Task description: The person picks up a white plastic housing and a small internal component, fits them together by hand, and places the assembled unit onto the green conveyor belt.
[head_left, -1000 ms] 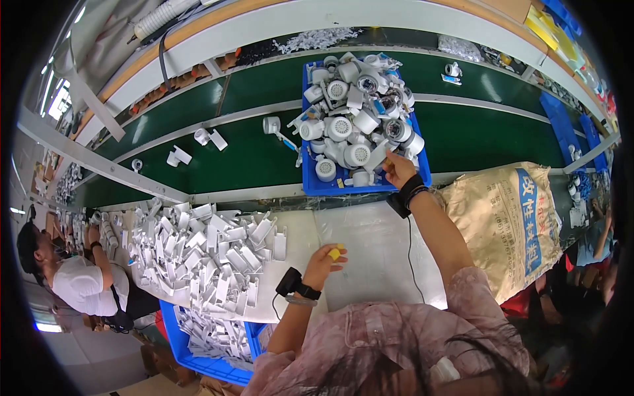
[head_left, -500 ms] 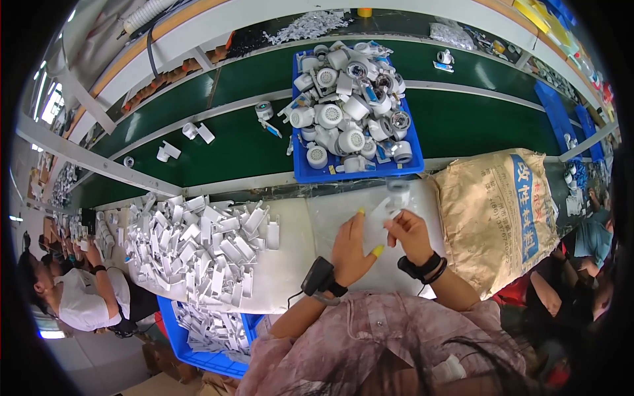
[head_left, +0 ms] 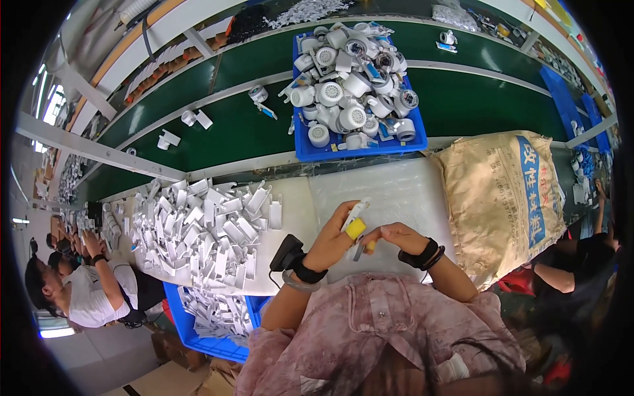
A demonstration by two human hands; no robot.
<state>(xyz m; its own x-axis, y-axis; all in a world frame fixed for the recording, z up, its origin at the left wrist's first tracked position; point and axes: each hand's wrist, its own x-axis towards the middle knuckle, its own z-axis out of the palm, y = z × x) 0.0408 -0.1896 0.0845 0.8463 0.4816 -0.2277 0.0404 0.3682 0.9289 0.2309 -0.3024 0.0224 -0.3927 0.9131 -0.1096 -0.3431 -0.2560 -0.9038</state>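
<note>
My left hand (head_left: 335, 241) is closed around a white plastic piece (head_left: 357, 212), whose narrow end sticks up past the fingers. A yellow finger cover (head_left: 355, 228) is on its thumb. Close beside it on the right, my right hand (head_left: 404, 238) has its fingers bent inward, with yellow also showing at a fingertip. A small grey part (head_left: 358, 252) shows between the two hands; whether it belongs to the white piece is hidden. Both hands are over the plastic-covered worktop (head_left: 330, 177). To their left lies a heap of white plastic pieces (head_left: 205, 228).
Beyond the hands, a blue tray (head_left: 363, 153) heaped with round white units overlaps the green conveyor (head_left: 231, 142). A brown paper sack (head_left: 492, 204) stands right. Below the heap, a blue bin (head_left: 214, 346) holds more white pieces. A co-worker (head_left: 99, 290) sits at left.
My left hand has gone from spread fingers to gripping the white piece. My right hand has come closer to it. The blurred round part beyond my hands has left that spot. The view has shifted.
</note>
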